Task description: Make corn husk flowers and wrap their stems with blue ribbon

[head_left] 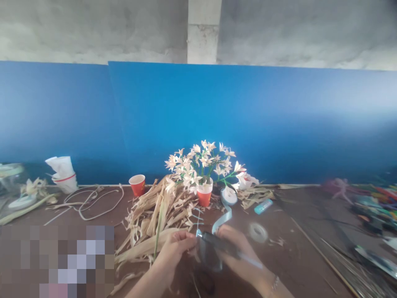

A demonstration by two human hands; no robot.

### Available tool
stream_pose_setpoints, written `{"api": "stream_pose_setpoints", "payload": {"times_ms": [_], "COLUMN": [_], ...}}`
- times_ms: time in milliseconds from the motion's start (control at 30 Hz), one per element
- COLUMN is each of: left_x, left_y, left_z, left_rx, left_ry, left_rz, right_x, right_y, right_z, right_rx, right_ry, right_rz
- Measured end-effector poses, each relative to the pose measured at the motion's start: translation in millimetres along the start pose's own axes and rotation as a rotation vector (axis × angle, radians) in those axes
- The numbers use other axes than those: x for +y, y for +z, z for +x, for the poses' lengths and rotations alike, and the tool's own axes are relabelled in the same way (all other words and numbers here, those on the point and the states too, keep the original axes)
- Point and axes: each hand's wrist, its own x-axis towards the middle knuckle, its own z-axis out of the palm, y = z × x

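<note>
My left hand pinches something small and pale that I cannot make out, just left of the nozzle of a dark glue gun. My right hand is wrapped round the glue gun's body, its tip pointing left toward the left fingers. A pale blue ribbon curls up from behind the gun to a ribbon roll. A heap of dried corn husks lies just beyond my left hand. Behind it an orange cup holds a bunch of white husk flowers on green stems.
A second orange cup, a coiled white cord and stacked white cups sit at the back left. A tape roll, a blue tube and thin sticks lie to the right. Colourful craft supplies crowd the far right.
</note>
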Motion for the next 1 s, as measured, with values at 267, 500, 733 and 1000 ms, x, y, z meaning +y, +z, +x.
{"api": "stream_pose_setpoints", "payload": {"times_ms": [267, 500, 733, 1000], "left_x": [-2, 0, 5, 6], "left_y": [-0.3, -2.4, -0.1, 3.6], "left_z": [2, 1, -2, -4], "left_rx": [-0.009, 0.074, 0.002, -0.028], "left_ry": [0.008, -0.03, -0.01, -0.042], "left_rz": [-0.007, 0.0, -0.014, -0.068], "right_x": [-3, 4, 57, 36], "right_y": [-1, -34, -81, -63], "right_z": [2, -8, -34, -35], "right_rx": [0.013, -0.02, 0.032, 0.127], "right_ry": [0.023, 0.098, 0.648, 0.559], "right_rz": [-0.013, -0.238, -0.777, -1.05]}}
